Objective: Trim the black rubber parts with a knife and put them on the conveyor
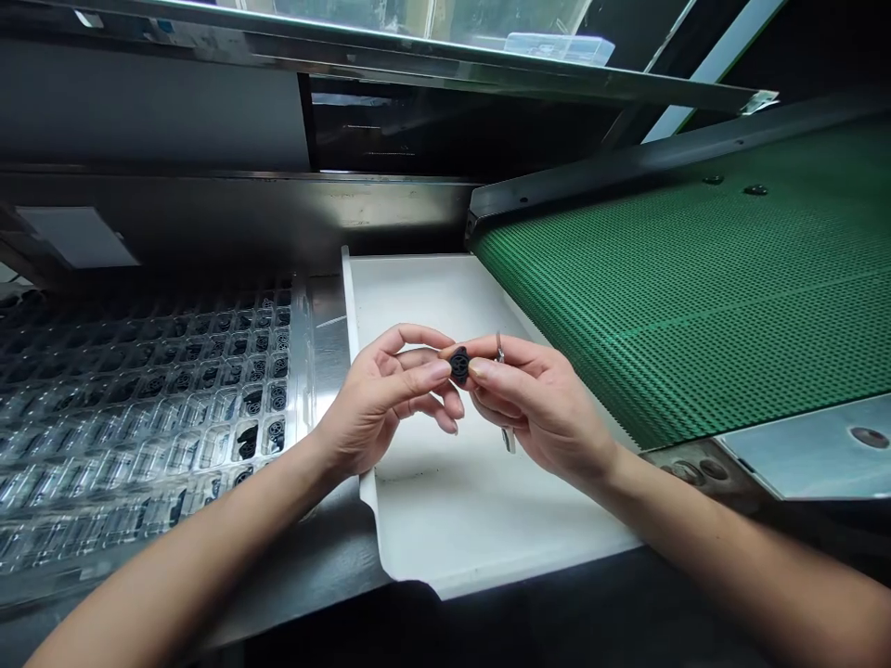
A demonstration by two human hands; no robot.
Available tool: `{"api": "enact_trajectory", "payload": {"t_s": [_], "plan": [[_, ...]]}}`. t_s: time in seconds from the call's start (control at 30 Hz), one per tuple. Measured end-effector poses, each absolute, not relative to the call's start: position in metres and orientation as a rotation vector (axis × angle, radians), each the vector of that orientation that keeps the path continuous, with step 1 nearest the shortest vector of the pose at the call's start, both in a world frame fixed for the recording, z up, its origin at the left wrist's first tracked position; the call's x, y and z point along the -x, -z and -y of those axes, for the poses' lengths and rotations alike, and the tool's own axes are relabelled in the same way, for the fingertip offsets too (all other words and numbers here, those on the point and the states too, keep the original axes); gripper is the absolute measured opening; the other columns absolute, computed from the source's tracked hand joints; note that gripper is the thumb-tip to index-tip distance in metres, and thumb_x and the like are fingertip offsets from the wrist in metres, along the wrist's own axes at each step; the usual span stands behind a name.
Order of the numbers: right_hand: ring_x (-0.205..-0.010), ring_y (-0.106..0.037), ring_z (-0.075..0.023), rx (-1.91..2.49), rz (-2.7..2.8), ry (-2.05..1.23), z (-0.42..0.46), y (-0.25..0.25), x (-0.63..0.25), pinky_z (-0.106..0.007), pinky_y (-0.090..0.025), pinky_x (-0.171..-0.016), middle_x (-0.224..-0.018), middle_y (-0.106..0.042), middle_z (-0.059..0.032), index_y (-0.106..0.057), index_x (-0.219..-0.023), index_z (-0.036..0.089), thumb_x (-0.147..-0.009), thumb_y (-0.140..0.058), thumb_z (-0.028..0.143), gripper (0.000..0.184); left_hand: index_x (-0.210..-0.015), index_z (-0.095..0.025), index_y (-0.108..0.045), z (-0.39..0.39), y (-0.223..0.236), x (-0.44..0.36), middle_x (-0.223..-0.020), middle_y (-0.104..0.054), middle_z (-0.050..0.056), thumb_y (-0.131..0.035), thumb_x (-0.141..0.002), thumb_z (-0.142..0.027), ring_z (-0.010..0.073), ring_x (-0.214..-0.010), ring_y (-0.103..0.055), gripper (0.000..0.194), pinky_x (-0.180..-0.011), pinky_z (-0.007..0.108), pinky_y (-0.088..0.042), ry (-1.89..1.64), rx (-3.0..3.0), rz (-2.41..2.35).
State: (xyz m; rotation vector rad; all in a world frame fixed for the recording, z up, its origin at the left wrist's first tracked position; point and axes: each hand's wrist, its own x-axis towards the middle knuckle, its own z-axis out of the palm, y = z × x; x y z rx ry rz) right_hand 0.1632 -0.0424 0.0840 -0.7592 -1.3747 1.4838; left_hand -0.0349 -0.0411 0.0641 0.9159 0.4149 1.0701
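Note:
A small round black part with a spoked, wheel-like face (459, 365) is held up over the white tray (445, 557). My left hand (393, 394) pinches its left edge between thumb and forefinger, the other fingers loosely curled. At the right edge, the thumb and forefinger of my right hand (539, 394) are closed on the same part. A thin metal tool (510, 440), perhaps tweezers, is also tucked in my right hand; its middle is hidden by the fingers.
Clear plastic blister trays (174, 390) with many pockets lie at the left, several pockets holding similar black parts. A green mesh conveyor belt (696, 306) runs at the right, with two dark round pieces (755, 189) on it. A metal bar (418, 60) crosses above.

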Motion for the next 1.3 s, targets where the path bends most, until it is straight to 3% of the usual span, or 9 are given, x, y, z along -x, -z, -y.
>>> {"api": "enact_trajectory", "payload": {"t_s": [0.27,0.5,0.63,0.73,1.0,1.3], "plan": [[-0.051,-0.031,-0.0043,0.790,1.357,-1.464,0.042,-0.086,-0.164,-0.022,-0.018,-0.046,-0.075,-0.065,-0.0004,-0.079,-0.101,0.015,-0.092,-0.091,0.040,0.029,-0.117,-0.019,-0.075,0.042,-0.067,0.033,-0.087,-0.076,0.003,-0.092,-0.090,-0.029,0.0123,-0.066,-0.069,0.033,-0.059,0.022,-0.057,-1.105,-0.923,-0.445],[-0.050,-0.030,-0.0058,0.779,1.360,-1.426,0.041,-0.086,-0.165,-0.021,-0.021,-0.047,-0.059,-0.044,0.0076,-0.077,-0.095,0.016,-0.094,-0.089,0.042,0.029,-0.112,-0.021,-0.081,0.043,-0.068,0.029,-0.086,-0.073,0.003,-0.093,-0.087,-0.028,0.0129,-0.070,-0.066,0.028,-0.057,0.022,-0.056,-1.186,-1.013,-0.464],[-0.050,-0.029,-0.0061,0.763,1.359,-1.386,0.041,-0.085,-0.164,-0.021,-0.021,-0.046,-0.058,-0.044,0.0073,-0.079,-0.095,0.017,-0.095,-0.089,0.042,0.028,-0.111,-0.023,-0.084,0.043,-0.062,0.028,-0.095,-0.075,0.004,-0.098,-0.077,-0.016,0.0154,-0.081,-0.067,0.037,-0.057,0.021,-0.059,-1.231,-1.052,-0.437],[-0.051,-0.031,-0.0067,0.771,1.377,-1.358,0.041,-0.084,-0.164,-0.021,-0.022,-0.045,-0.059,-0.045,0.0063,-0.081,-0.096,0.017,-0.094,-0.091,0.043,0.028,-0.110,-0.024,-0.086,0.044,-0.059,0.027,-0.095,-0.075,0.003,-0.096,-0.078,-0.013,0.0152,-0.082,-0.067,0.035,-0.058,0.021,-0.060,-1.271,-1.066,-0.443],[-0.052,-0.033,-0.0070,0.785,1.421,-1.298,0.042,-0.082,-0.164,-0.022,-0.024,-0.045,-0.061,-0.044,0.0061,-0.084,-0.097,0.019,-0.095,-0.091,0.041,0.024,-0.110,-0.025,-0.086,0.046,-0.060,0.027,-0.096,-0.078,0.003,-0.091,-0.089,-0.020,0.0114,-0.068,-0.065,0.023,-0.054,0.022,-0.059,-1.328,-1.113,-0.468],[-0.050,-0.029,-0.0059,0.804,1.353,-1.412,0.040,-0.086,-0.165,-0.023,-0.018,-0.046,-0.060,-0.044,0.0066,-0.077,-0.090,0.017,-0.091,-0.094,0.041,0.030,-0.108,-0.021,-0.088,0.046,-0.060,0.028,-0.084,-0.073,0.004,-0.090,-0.089,-0.023,0.0155,-0.073,-0.068,0.019,-0.057,0.024,-0.062,-1.288,-1.096,-0.475]]}}
